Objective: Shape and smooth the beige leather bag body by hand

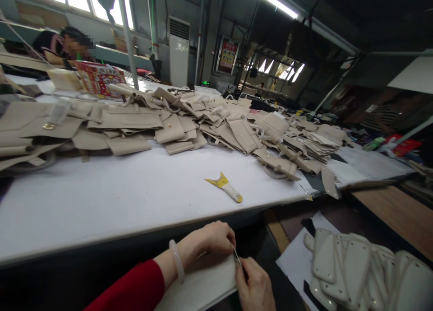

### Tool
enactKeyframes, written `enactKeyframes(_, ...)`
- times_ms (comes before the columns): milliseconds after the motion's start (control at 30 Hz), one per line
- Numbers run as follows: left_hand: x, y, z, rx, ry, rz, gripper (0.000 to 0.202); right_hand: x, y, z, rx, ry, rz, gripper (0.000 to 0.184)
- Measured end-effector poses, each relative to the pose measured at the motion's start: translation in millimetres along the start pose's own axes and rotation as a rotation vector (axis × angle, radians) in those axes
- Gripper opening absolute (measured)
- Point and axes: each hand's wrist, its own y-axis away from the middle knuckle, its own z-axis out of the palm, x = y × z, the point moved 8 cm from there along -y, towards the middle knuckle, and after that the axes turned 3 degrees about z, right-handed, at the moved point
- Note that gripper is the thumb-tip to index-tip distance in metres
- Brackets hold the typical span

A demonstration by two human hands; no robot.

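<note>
- The pale flat panel (203,288) is in the person's hands, just off the near edge of the white tabletop (111,198).
- The left hand (213,239), with a bracelet (176,261) and red sleeve (131,288) behind it, is closed on the panel's upper corner.
- The right hand (255,284) pinches the panel's right edge; a thin shiny item (237,257) shows between the two hands, too small to identify.
- A forked yellow-and-white piece (223,187) lies near the tabletop's near edge, between the hands and the heap.
- The heap of beige bag parts (237,135) spreads from the tabletop's left edge toward its right end, blocking the way to the far edge.
- Toward the far left corner stands a red patterned box (101,81), beside a pole (127,35).
- Right of the hands, below the near edge, overlapping pale rounded panels (356,266) lie partly on white paper (297,266).
- Beyond the far left corner is another person (50,47).
</note>
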Motion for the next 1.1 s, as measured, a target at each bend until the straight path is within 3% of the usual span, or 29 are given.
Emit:
enactKeyframes(233,-7.2,-0.1,3.8,0.026,0.145,0.004,0.041,-12.5,0.0,-7.5,0.136,0.083,-0.053,0.041)
enactKeyframes(500,-5.9,4.5,2.6,-0.011,0.283,0.0,0.035,-20.3,1.9,-11.7,0.147,0.061,-0.034,0.05)
enactKeyframes(633,-7.4,4.7,1.7,-0.002,0.298,0.003,0.033,0.0,-3.3,-7.9,-0.033,-0.216,0.181,0.057)
enactKeyframes(767,-5.8,7.3,-0.2,-0.002,0.28,0.007,0.032,23.8,0.3,17.7,-0.223,-0.742,0.479,0.057)
enactKeyframes(867,-5.2,8.2,-0.9,-0.013,0.258,0.019,0.033,25.1,3.9,38.7,-0.318,-1.071,0.611,0.055)
enactKeyframes(967,-5.1,4.0,-1.1,-0.027,0.225,0.04,0.035,21.7,-1.1,43.7,-0.377,-1.087,0.614,0.057)
enactKeyframes(1100,-2.0,5.5,-1.1,-0.035,0.163,0.033,0.033,5.5,-4.5,34.2,-0.516,-0.916,0.578,0.059)
